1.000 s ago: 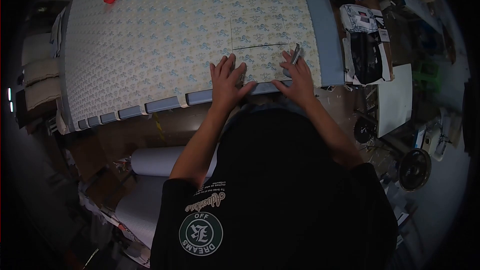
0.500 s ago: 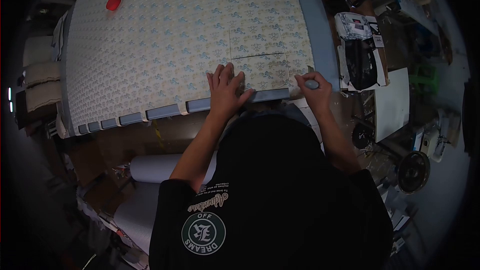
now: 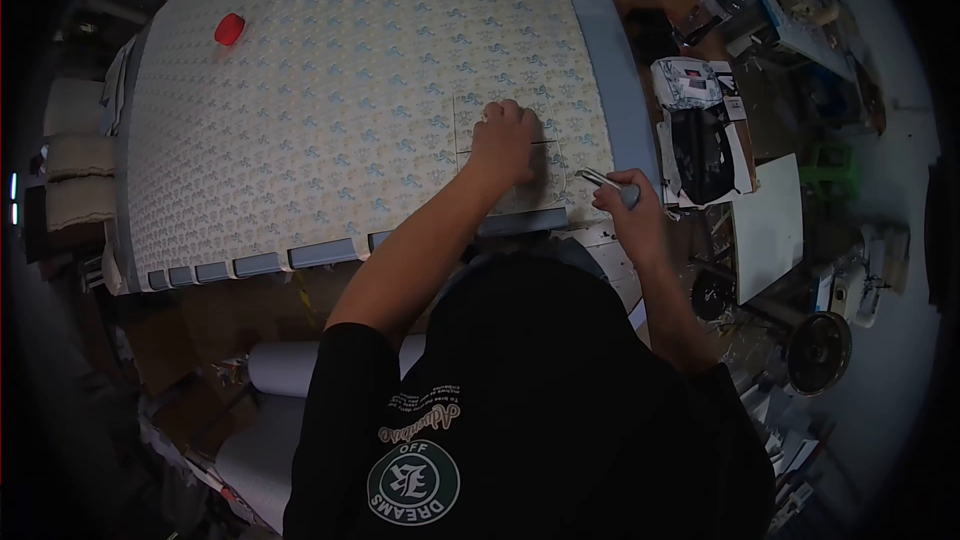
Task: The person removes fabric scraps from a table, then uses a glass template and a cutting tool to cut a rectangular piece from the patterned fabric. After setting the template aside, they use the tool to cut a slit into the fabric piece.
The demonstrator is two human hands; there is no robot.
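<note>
A pale sheet with a blue and tan print [image 3: 330,110] covers the table. Thin dark lines mark out a rectangular piece [image 3: 462,122] near its right front corner. My left hand [image 3: 507,143] is over that piece, its fingers bent and close together. The fingertips point down and are partly hidden, so whatever they grip does not show. In my right hand [image 3: 638,215] is a utility knife [image 3: 622,190] with a grey-blue handle. Its metal tip points up and left, just right of the marked piece, over the sheet's edge.
A red round object [image 3: 229,29] lies on the sheet at the far left. Along the front edge run blue-grey strips [image 3: 325,253]. At right are a black and white bag [image 3: 700,140], a white board [image 3: 768,230] and a green stool [image 3: 832,172]. Large rolls [image 3: 300,368] lie below left.
My left hand has moved up and right over the marked piece, and its spread fingers have curled. My right hand has turned the knife, so its metal end now shows. The camera view has shifted slightly.
</note>
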